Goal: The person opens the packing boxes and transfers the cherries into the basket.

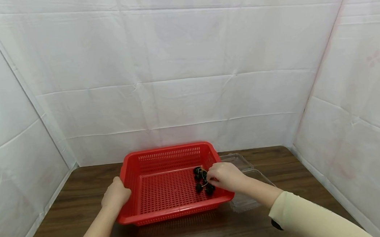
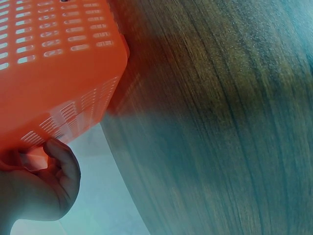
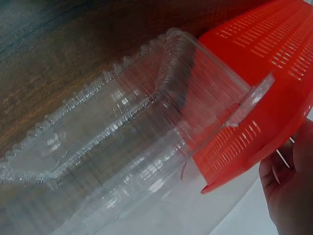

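A red plastic basket (image 1: 169,210) with slotted walls and a perforated floor is in the middle of the head view. My left hand (image 1: 114,193) grips its left rim; in the left wrist view the fingers (image 2: 66,161) curl round the edge. Toward the basket's right end lies a small bunch of dark grapes (image 1: 199,188) on thin yellowish stems. Over that bunch, my right hand (image 1: 225,175) reaches across the right rim with bent fingers and pinches the stem. The fingertips are partly hidden, and the basket wall blocks them in the right wrist view.
A hinged clear plastic container (image 1: 242,202) lies open to the right of the basket, partly behind the right forearm. Beneath everything is a dark wood-grain table (image 1: 80,197). White sheeting (image 1: 182,101) encloses the back and both sides.
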A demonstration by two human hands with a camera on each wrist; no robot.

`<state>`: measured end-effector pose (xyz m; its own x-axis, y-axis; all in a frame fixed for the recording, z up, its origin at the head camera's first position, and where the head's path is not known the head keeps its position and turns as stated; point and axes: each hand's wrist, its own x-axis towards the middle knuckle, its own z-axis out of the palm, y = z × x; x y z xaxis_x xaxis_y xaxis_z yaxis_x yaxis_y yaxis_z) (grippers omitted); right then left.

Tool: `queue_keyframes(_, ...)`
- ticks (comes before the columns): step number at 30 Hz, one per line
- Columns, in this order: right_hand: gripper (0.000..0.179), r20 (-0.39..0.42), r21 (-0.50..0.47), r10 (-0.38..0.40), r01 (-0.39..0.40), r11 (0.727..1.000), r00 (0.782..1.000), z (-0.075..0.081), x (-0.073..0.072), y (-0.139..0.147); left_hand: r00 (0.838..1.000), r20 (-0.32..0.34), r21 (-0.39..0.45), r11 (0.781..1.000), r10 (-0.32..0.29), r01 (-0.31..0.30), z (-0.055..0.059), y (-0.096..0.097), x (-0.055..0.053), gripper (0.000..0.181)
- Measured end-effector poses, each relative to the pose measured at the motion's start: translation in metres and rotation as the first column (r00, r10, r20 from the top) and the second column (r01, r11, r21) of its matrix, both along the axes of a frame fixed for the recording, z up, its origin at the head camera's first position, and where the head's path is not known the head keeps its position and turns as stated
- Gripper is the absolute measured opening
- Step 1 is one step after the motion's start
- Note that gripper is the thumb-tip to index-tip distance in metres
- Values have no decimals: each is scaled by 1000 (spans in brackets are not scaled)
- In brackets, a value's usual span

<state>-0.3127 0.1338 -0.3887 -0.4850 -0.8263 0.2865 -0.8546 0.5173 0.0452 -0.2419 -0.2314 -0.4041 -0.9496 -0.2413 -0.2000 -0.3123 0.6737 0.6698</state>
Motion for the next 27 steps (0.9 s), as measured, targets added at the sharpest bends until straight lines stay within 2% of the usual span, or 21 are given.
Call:
queue_keyframes(11,10,4,32,61,-61,998,998,-9,-3,-5,1000,-5,3,1000,-3,3,-1,0,0,37)
queue_keyframes(27,9,54,167,-24,15,986,998,-19,-10,-18,1000,-6,9,1000,2,-2,-2,-1,-1,37)
